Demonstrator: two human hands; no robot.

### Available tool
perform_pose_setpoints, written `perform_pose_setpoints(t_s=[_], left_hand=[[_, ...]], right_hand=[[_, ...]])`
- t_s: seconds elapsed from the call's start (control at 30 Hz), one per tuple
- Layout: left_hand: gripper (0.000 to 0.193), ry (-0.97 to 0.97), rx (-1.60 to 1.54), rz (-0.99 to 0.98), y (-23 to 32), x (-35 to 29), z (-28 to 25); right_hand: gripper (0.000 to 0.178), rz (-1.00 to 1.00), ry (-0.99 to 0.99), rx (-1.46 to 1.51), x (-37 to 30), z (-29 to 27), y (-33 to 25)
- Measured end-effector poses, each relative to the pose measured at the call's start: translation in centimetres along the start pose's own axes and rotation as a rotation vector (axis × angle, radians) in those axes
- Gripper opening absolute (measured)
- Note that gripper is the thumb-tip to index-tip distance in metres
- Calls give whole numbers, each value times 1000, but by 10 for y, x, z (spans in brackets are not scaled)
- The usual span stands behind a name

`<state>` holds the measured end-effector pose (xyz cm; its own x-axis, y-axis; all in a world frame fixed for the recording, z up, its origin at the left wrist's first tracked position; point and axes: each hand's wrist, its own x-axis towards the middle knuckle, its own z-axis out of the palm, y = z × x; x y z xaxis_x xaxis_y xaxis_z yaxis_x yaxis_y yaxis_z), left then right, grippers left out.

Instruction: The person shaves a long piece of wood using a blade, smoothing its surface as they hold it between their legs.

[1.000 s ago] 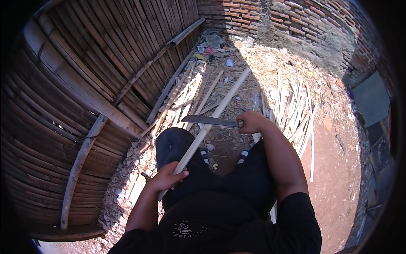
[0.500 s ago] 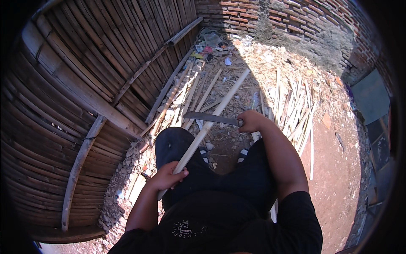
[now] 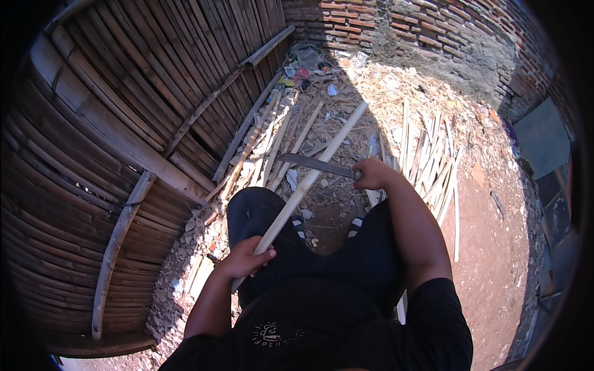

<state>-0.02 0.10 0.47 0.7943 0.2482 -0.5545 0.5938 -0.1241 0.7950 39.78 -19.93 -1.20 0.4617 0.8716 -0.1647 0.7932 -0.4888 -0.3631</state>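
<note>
A long, pale bamboo strip point(image 3: 291, 207) slants from beside my left thigh up and away to the right, over the ground ahead. My left hand point(image 3: 249, 257) is closed around its near end, thumb on top. In my right hand point(image 3: 371, 174) is the handle of a machete point(image 3: 318, 164), its dark blade pointing left. The blade crosses the strip around its middle and lies against it, as far as I can see. The fingers of my right hand are wrapped round the handle, which they mostly hide.
Split bamboo strips point(image 3: 439, 167) lie piled on the right, and more strips point(image 3: 278, 139) lie on the left by the slatted bamboo wall point(image 3: 154, 80). Shavings and litter cover the ground towards the brick wall point(image 3: 427, 31). My feet point(image 3: 354, 226) are between the piles.
My right hand has shifted slightly right, and the machete has tilted, its tip now higher and further right. The bamboo strip and my left hand stay nearly where they were.
</note>
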Motion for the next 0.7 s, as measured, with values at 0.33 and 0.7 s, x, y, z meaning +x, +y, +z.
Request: perform_pose_setpoints(t_s=[0.33, 0.7], left_hand=[[33, 15, -7, -9, 1, -2, 2], [31, 9, -4, 7, -2, 0, 1]], right_hand=[[60, 48, -87, 23, -1, -6, -11], [63, -19, -127, -12, 4, 2, -10]])
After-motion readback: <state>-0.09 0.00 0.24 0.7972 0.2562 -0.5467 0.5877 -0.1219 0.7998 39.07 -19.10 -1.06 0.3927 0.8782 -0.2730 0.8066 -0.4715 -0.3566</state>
